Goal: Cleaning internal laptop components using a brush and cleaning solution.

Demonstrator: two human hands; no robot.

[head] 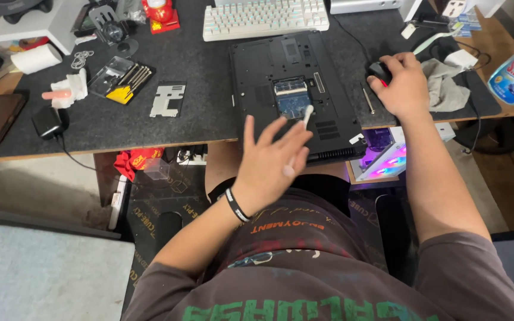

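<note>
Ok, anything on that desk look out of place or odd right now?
Yes: the black laptop lies upside down with a bottom panel off, exposing the blue board, and its front edge overhangs the desk. The removed grey cover plate lies loose on the mat. The left hand holds a cotton swab there; the right hand rests on the mouse.

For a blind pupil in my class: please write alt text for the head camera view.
A person's left hand holds a cotton swab over the open memory bay of an upturned black laptop, while the right hand rests on a mouse. A screwdriver set and white keyboard lie on the dark desk mat.
</note>
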